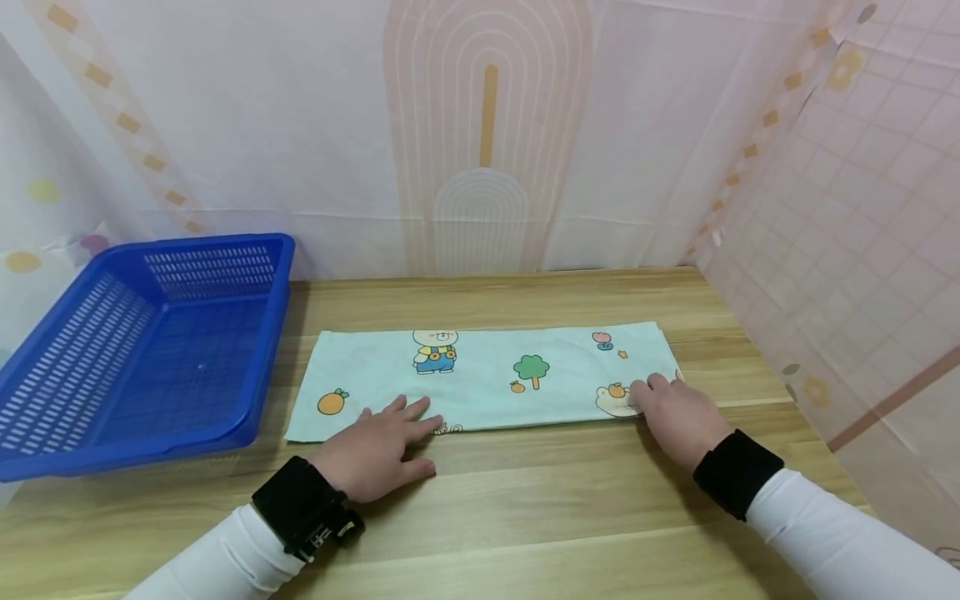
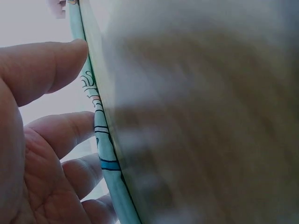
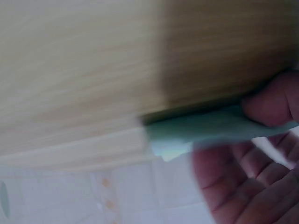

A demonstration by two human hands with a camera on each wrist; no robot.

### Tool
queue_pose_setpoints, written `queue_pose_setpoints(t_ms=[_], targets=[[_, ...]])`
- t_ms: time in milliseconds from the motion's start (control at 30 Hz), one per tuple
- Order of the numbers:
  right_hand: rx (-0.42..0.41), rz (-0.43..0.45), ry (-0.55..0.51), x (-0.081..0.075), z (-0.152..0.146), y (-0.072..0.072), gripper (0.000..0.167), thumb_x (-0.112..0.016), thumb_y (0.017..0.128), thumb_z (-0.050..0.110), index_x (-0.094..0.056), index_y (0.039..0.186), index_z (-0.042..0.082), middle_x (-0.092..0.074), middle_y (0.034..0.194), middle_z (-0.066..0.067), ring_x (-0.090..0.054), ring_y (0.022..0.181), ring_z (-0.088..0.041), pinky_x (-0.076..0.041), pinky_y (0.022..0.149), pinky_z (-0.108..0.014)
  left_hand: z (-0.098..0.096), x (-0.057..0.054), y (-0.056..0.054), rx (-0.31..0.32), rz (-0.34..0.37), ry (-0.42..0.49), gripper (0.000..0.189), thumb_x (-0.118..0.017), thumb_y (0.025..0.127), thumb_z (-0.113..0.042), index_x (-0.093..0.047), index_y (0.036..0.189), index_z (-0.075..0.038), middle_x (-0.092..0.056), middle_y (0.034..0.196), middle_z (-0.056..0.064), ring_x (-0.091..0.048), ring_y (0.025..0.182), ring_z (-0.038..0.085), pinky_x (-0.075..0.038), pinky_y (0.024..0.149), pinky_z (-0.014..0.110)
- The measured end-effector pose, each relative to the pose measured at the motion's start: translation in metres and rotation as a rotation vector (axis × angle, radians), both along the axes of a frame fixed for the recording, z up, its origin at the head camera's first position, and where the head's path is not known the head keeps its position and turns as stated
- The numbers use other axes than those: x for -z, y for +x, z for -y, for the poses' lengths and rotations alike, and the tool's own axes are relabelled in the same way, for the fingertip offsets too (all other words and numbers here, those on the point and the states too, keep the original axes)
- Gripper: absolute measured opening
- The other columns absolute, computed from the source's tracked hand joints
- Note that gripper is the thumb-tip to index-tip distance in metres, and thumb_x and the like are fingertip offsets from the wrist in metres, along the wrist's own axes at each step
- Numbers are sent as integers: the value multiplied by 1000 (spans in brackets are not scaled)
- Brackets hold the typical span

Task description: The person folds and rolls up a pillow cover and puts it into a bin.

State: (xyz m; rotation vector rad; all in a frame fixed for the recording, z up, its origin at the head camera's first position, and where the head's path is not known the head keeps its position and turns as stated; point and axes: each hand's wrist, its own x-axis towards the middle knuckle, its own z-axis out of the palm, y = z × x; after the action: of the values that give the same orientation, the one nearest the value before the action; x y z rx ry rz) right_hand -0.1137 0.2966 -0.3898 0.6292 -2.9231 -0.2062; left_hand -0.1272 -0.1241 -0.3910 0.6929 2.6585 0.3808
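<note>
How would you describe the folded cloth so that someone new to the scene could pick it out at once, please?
Start at the wooden table and the blue basket at its left end. Just right of the basket lies a long folded cloth, with both hands on its near edge. It is pale mint green, printed with a bear, a tree and oranges, and is the only fabric on the table.

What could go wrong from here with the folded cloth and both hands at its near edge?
1. The left hand lies flat with only its fingertips on the cloth, so that end may slide if the other end is lifted.
2. The right hand seems to have a grip on just the near right corner; the stacked layers could separate and spoil the fold.
3. The blue basket sits close to the cloth's left end; a swung end might catch it.
</note>
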Motion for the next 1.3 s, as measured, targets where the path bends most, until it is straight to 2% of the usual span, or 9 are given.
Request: queue_pose_setpoints(t_ms=[233,433,567,667,767,867,967,1100,1300], targets=[[-23,-13,93,2,-11,-10,29,-71,92,-7,-71,119,4,-70,93,-15,-66,79,-31,-61,79,-47,0,0,-2,-1,8,-3,63,-67,100,-51,-53,155,-24,-35,171,5,-26,160,39,-26,120,74],[-70,-41,172,3,-16,-14,31,-70,93,-5,-69,123,-1,-71,104,-17,-65,83,-32,-61,80,-44,-3,-1,-6,1,9,-9,63,-67,101,-50,-52,157,-24,-34,172,5,-26,161,38,-26,120,74],[-84,-2,214,2,-17,-12,34,-69,94,-4,-66,129,-4,-71,120,-22,-70,96,-37,-60,91,-48,-3,0,-6,1,7,-15,64,-66,101,-50,-51,157,-24,-33,172,6,-25,161,38,-26,120,74],[-83,52,216,-2,-19,-9,33,-68,94,-4,-65,127,-7,-70,125,-24,-69,101,-38,-59,95,-48,-3,0,-6,4,5,-16,64,-66,101,-50,-51,157,-23,-33,172,6,-25,161,39,-26,120,75],[-73,74,215,-7,-18,-9,23,-70,93,-5,-68,116,-5,-73,112,-19,-68,90,-33,-60,86,-45,-2,0,-6,6,-1,-15,64,-66,102,-50,-51,157,-23,-32,172,7,-25,161,39,-25,120,75],[-48,64,205,-9,-18,-11,8,-72,91,-5,-70,95,1,-71,86,-10,-63,72,-24,-59,71,-40,-1,-1,-6,5,-7,-17,64,-66,101,-50,-51,157,-23,-33,172,7,-25,160,39,-26,119,75],[-16,45,176,-9,-18,-12,18,-72,90,-6,-67,77,7,-64,69,-5,-57,61,-19,-56,61,-37,0,-1,-6,3,-9,-19,64,-66,101,-50,-51,157,-23,-33,172,7,-26,160,40,-26,119,75],[-7,7,165,-9,-19,-11,25,-72,87,-8,-64,70,9,-62,66,-4,-58,59,-17,-55,56,-37,0,0,-6,6,-8,-14,64,-66,101,-50,-51,157,-23,-33,172,7,-25,160,39,-26,119,75],[-13,1,146,-7,-17,-9,21,-73,87,-9,-63,77,7,-62,71,-7,-60,62,-20,-56,57,-36,0,1,-6,10,-16,-8,64,-66,102,-50,-51,157,-22,-33,172,6,-25,161,39,-26,120,75]])
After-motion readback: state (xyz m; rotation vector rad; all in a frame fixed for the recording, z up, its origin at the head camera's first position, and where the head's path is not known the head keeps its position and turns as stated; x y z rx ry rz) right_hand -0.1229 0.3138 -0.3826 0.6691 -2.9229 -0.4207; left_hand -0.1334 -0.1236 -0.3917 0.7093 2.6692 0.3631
